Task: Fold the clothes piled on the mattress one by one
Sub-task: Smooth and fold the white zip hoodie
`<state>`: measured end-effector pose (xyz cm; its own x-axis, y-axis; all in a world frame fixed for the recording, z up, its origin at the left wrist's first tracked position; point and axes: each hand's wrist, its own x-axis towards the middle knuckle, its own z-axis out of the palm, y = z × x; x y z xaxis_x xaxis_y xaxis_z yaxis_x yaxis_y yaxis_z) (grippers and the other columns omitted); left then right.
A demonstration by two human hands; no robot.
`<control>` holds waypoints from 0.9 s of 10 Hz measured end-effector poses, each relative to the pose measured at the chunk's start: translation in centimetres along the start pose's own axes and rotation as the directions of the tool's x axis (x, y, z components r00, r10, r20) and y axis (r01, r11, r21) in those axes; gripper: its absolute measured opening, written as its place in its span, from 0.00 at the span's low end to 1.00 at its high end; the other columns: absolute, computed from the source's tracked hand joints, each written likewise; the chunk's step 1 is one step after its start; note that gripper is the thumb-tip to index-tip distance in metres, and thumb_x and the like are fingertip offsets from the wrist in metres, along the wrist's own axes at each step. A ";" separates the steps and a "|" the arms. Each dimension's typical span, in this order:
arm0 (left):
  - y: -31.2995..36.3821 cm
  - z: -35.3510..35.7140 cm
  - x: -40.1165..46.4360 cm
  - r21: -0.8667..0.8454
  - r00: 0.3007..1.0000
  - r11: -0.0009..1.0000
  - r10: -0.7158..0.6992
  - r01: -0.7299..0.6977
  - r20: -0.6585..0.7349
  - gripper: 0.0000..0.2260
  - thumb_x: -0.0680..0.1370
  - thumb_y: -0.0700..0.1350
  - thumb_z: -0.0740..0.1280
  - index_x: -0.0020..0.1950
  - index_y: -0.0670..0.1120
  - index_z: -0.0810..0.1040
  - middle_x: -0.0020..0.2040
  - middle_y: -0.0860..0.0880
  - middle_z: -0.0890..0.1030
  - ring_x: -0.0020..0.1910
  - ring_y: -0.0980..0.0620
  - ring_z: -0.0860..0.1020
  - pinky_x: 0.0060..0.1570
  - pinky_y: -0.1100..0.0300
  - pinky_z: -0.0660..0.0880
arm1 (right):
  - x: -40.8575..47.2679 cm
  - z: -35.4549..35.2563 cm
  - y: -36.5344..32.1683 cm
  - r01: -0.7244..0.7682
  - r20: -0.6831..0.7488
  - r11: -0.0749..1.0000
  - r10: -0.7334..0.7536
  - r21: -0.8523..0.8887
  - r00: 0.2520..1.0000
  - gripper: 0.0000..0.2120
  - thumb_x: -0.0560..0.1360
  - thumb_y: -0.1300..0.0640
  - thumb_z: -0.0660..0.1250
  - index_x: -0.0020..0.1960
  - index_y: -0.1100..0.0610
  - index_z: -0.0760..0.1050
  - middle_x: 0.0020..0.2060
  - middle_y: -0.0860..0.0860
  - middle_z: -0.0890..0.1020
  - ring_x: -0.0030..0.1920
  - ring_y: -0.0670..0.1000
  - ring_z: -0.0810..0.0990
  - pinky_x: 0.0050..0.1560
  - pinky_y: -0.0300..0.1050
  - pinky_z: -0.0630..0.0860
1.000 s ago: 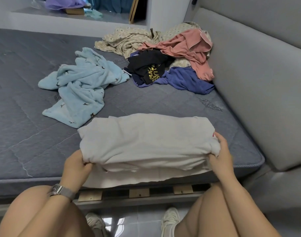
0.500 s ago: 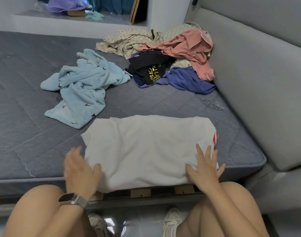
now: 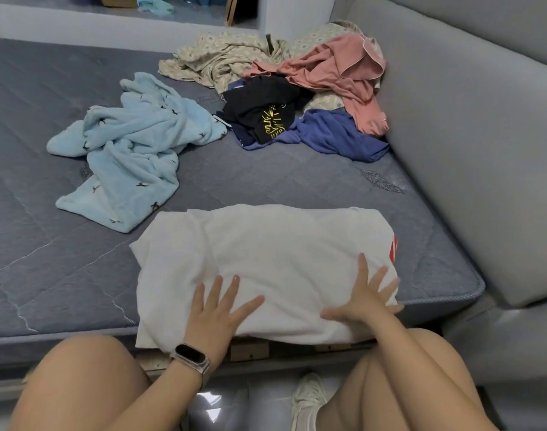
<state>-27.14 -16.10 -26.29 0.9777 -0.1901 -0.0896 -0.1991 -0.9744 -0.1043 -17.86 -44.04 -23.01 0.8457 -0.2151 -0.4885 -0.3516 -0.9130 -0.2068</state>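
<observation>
Mattress (image 3: 297,181), near edge, carries my folded white garment (image 3: 266,259). Unfolded clothes pile (image 3: 297,98) lies far right. My left hand (image 3: 217,312) and right hand (image 3: 365,300) press flat on the garment, fingers spread wide.

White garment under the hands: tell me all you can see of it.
The white garment looks like soft, plain cloth with red stripes at its right edge. It lies folded into a rough rectangle at the near edge of the mattress, its front hem hanging slightly over. The left hand and right hand press flat on it, fingers spread.
</observation>
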 end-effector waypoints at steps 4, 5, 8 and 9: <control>0.4 1.0 1.0 -0.153 0.998 0.988 -0.002 0.011 0.060 0.53 0.52 0.52 0.83 0.73 0.62 0.62 0.69 0.41 0.73 0.64 0.35 0.75 0.61 0.36 0.60 | 2.5 -2.5 1.9 -0.068 -0.071 0.613 0.200 0.787 0.977 0.34 0.65 0.50 0.80 0.65 0.63 0.72 0.61 0.57 0.78 0.59 0.59 0.76 0.61 0.50 0.73; 0.2 1.0 1.0 -0.174 0.999 0.985 -0.001 0.010 0.051 0.59 0.51 0.54 0.82 0.76 0.64 0.54 0.68 0.42 0.74 0.63 0.36 0.75 0.61 0.37 0.59 | 1.7 -3.3 1.0 -0.057 0.012 0.358 0.126 0.932 0.992 0.27 0.67 0.58 0.79 0.62 0.62 0.75 0.54 0.55 0.82 0.52 0.57 0.81 0.55 0.53 0.77; -1.1 -1.3 0.0 -0.450 0.997 0.892 0.001 0.034 0.076 0.38 0.74 0.55 0.64 0.77 0.61 0.43 0.79 0.48 0.43 0.78 0.45 0.43 0.74 0.46 0.38 | -5.9 -9.2 -9.9 0.155 -0.061 0.350 -0.266 0.924 0.962 0.20 0.67 0.58 0.75 0.59 0.56 0.78 0.48 0.56 0.85 0.49 0.57 0.84 0.52 0.55 0.78; -2.3 -4.5 -0.3 -0.939 0.927 -0.059 -0.149 0.339 0.344 0.36 0.72 0.50 0.63 0.78 0.51 0.52 0.78 0.48 0.55 0.77 0.48 0.52 0.73 0.56 0.48 | -9.0 -9.6 -16.9 0.358 -0.158 0.518 -0.390 0.777 0.907 0.26 0.65 0.56 0.76 0.61 0.53 0.73 0.52 0.51 0.81 0.53 0.53 0.80 0.54 0.51 0.77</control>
<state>-26.68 -14.33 -21.56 0.9129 0.0100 -0.4080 0.4062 -0.1194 0.9059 -15.68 -30.01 -7.02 0.9678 0.1063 -0.2282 -0.1909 -0.2806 -0.9406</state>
